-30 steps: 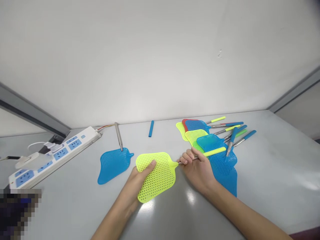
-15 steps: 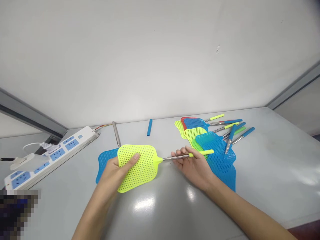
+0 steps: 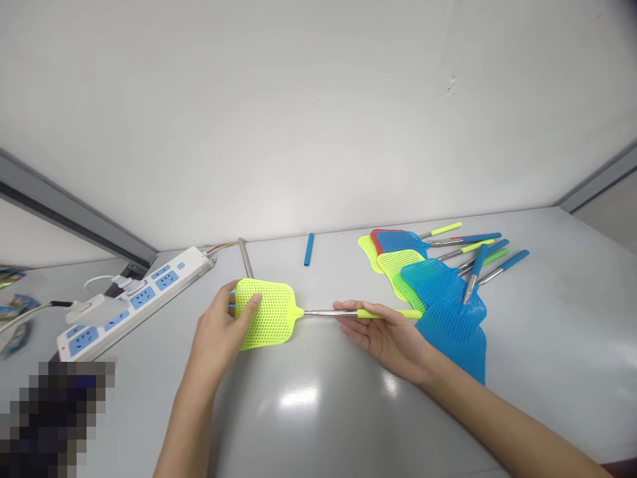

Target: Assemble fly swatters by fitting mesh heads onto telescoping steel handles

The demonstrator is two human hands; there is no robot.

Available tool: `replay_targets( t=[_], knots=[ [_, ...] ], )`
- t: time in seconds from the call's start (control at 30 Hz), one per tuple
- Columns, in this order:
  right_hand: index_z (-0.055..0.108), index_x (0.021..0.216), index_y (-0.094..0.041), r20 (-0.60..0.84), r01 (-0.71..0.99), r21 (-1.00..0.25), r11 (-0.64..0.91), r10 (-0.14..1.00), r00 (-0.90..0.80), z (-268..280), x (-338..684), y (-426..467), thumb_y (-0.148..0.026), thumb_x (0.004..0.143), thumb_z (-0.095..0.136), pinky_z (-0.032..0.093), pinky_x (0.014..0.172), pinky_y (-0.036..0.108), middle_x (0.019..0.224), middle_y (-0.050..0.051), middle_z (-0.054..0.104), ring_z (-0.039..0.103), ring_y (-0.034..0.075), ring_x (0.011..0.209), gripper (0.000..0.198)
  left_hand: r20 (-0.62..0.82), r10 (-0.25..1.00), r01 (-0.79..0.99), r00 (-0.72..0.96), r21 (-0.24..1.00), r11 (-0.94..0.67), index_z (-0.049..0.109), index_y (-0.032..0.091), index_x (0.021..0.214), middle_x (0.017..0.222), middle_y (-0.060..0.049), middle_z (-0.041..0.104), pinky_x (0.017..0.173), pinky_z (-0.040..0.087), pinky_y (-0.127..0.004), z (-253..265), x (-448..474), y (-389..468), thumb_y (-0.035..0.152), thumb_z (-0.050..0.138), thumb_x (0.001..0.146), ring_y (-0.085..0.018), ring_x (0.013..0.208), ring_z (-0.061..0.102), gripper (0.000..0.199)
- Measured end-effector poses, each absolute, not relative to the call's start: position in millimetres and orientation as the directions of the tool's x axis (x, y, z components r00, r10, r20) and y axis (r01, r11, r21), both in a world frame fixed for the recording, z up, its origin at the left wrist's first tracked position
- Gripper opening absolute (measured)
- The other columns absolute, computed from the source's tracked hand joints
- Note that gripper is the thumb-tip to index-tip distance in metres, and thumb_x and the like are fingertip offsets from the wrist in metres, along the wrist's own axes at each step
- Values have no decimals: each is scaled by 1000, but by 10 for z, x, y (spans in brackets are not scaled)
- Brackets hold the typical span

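Observation:
A yellow-green fly swatter (image 3: 271, 315) with a telescopic metal shaft is held level between both hands above the table. My left hand (image 3: 221, 325) pinches the left side of its perforated head, thumb on top. Farther right, my right hand (image 3: 385, 338) is palm up, with the thumb along the yellow grip and the fingers under the shaft. Mostly hidden behind the left hand and the held head is a blue swatter; its bare metal shaft (image 3: 245, 257) sticks out toward the wall. By the wall lies a loose blue grip sleeve (image 3: 309, 249).
On the right lies an overlapping pile of blue, red, green and yellow swatters (image 3: 440, 282), handles pointing right. A white power strip (image 3: 134, 309) with plugs and cables runs along the left. A white wall (image 3: 318, 133) bounds the grey table (image 3: 318, 425) at the back.
The yellow-green swatter has turned nearly level, and its head has shifted left and farther over the blue swatter. More of the grip now rests along my right hand. The view has shifted slightly left.

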State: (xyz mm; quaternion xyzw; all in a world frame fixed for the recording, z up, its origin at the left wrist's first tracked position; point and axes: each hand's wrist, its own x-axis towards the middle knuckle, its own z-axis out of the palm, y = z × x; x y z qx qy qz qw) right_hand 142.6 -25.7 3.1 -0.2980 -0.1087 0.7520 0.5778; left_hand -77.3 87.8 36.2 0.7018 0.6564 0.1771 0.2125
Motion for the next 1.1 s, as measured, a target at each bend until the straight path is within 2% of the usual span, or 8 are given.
replay_targets(
  t=[0.13,0.27,0.37,0.53,0.77,0.87,0.97,1.1],
  knots=[
    [59,100,-12,-324,-791,-531,-305,935,-143,14,1429,-251,-26,78,48,35,94,33,119,9,49,46,20,107,28,-25,995,842,92,535,-64,37,22,122,92,-8,58,65,42,-32,332,-686,800,55,39,73,-22,75,54,59],
    [59,99,-14,-313,-784,-541,-304,938,-147,3,1433,-245,-27,78,47,34,94,35,121,8,48,45,21,109,28,22,994,842,109,529,-104,31,24,127,101,-9,54,68,41,-33,305,-632,748,52,37,75,-22,78,53,60],
    [59,100,-13,-306,-784,-536,-313,938,-164,-13,1438,-245,-28,79,45,33,95,35,121,9,47,44,22,110,29,82,990,836,119,530,-144,36,27,124,100,-7,55,71,40,-33,277,-625,754,51,38,76,-22,79,52,54],
    [57,102,-12,-296,-780,-532,-330,935,-194,-42,1444,-248,-28,82,40,32,95,35,122,9,46,45,21,109,31,85,991,841,99,526,-129,50,30,111,80,-3,58,66,39,-30,255,-651,787,51,40,75,-20,72,52,43],
    [58,99,-11,-315,-785,-534,-313,936,-158,-43,1489,-238,-27,81,41,35,93,35,119,11,49,50,20,102,29,95,994,808,63,580,-106,55,28,103,70,0,56,56,37,-26,280,-633,770,50,44,73,-16,60,50,39],
    [58,98,-11,-328,-794,-536,-286,937,-116,-28,1535,-226,-27,80,43,37,91,35,117,13,50,54,19,95,28,67,997,693,36,717,-73,54,24,105,70,0,57,55,39,-26,285,-625,770,48,50,69,-16,59,51,43],
    [57,97,-10,-338,-814,-521,-257,938,-81,-7,1585,-213,-26,78,46,39,88,34,115,14,51,57,19,89,27,-72,994,427,87,904,29,48,22,111,69,0,58,52,41,-24,277,-627,775,46,55,67,-15,58,54,50],
    [56,96,-12,-378,-892,-416,-177,926,-7,6,1661,-183,-25,76,50,43,82,33,109,12,55,54,22,95,25,-147,978,217,146,970,113,53,16,104,69,-2,60,49,41,-23,266,-634,787,47,57,66,-14,55,55,49]
  ],
)
